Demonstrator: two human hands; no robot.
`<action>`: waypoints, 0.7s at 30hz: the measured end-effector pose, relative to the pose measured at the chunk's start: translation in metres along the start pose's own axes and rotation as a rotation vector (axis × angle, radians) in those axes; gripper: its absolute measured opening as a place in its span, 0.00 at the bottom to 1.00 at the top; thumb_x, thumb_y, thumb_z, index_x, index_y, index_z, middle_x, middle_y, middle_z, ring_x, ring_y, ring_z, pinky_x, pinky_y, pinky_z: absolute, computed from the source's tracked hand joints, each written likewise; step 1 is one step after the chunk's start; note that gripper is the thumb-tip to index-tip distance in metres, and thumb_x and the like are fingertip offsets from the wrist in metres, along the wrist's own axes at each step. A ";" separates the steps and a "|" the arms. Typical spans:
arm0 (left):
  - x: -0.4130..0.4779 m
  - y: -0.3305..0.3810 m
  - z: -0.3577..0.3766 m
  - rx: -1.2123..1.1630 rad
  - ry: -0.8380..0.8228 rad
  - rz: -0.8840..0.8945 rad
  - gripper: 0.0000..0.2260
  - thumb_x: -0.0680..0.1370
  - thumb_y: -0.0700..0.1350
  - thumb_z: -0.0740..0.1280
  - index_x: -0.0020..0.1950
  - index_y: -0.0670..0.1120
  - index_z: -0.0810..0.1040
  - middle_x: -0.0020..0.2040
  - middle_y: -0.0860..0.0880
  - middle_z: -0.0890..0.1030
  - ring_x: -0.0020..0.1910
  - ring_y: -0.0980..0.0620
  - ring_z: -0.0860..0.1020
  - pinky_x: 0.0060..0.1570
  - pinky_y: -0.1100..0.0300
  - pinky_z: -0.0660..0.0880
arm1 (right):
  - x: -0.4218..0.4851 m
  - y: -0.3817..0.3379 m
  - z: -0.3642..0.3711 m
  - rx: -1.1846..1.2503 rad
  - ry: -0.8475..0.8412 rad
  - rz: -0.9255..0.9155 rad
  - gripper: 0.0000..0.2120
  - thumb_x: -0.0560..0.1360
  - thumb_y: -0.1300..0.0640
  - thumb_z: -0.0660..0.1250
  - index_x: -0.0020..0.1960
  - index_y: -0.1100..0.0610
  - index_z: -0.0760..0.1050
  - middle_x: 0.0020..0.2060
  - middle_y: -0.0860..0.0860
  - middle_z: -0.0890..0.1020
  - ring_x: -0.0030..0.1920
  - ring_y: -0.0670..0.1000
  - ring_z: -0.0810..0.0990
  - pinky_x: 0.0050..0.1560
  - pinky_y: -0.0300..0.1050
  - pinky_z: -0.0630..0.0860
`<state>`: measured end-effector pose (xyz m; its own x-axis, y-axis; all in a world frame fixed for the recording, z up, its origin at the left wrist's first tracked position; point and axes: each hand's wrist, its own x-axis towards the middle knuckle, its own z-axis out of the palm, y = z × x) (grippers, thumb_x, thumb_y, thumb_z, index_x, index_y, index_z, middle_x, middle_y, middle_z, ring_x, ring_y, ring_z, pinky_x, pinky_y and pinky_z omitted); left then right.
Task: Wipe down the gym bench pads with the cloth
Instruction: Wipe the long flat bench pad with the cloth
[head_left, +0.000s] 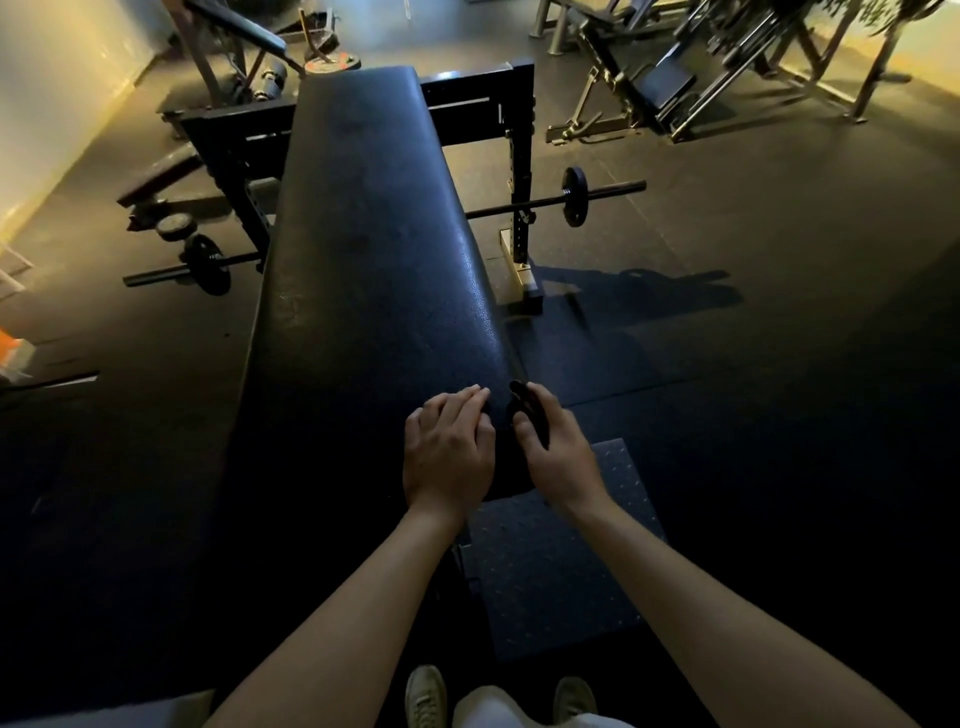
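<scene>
I see a barbell lying low across a black rack, a loose weight plate on the rubber floor, and machines beyond.

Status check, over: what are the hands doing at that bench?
Left hand flat on bench pad. Right hand grips dark cloth at pad's near right edge. Barbell low behind, off the pad.
</scene>
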<state>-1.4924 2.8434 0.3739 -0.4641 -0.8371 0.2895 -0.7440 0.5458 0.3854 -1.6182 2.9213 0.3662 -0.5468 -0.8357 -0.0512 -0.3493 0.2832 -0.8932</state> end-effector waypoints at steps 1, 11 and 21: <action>0.000 0.001 0.000 0.001 -0.003 -0.002 0.21 0.82 0.53 0.53 0.69 0.51 0.77 0.68 0.54 0.78 0.67 0.52 0.71 0.69 0.49 0.65 | -0.011 0.004 0.000 0.013 0.005 -0.001 0.20 0.81 0.42 0.60 0.71 0.32 0.62 0.59 0.49 0.73 0.56 0.49 0.77 0.55 0.55 0.79; 0.001 0.003 0.000 0.003 -0.007 -0.017 0.22 0.81 0.53 0.51 0.68 0.51 0.78 0.68 0.53 0.79 0.67 0.51 0.72 0.68 0.48 0.66 | 0.022 -0.005 0.009 -0.054 0.008 0.055 0.18 0.82 0.42 0.58 0.71 0.40 0.62 0.62 0.51 0.70 0.57 0.56 0.76 0.59 0.59 0.75; 0.006 0.006 -0.006 -0.016 -0.073 -0.091 0.23 0.82 0.54 0.52 0.73 0.51 0.73 0.74 0.54 0.72 0.73 0.55 0.66 0.71 0.54 0.58 | 0.015 -0.008 0.009 0.015 -0.033 -0.082 0.19 0.82 0.47 0.60 0.72 0.40 0.63 0.70 0.48 0.67 0.62 0.52 0.74 0.63 0.57 0.73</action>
<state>-1.4963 2.8417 0.3834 -0.4295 -0.8833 0.1880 -0.7770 0.4675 0.4215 -1.6171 2.9025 0.3685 -0.4912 -0.8710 0.0080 -0.3807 0.2064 -0.9014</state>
